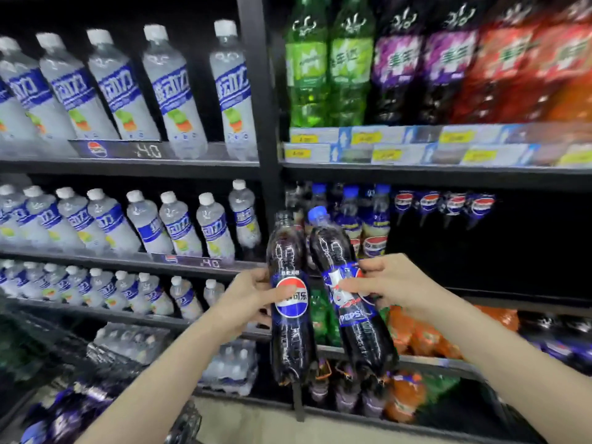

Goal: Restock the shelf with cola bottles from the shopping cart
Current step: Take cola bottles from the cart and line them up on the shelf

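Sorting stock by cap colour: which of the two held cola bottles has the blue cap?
The cola bottle in the right hand, at; the left hand's bottle has a black cap.

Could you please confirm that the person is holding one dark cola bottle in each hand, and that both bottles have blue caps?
Not quite. Each hand does hold one bottle, but only the dark plastic cola bottle in the right hand has a blue cap. The dark plastic cola bottle with the round logo in the left hand has a black cap, as the head view shows.
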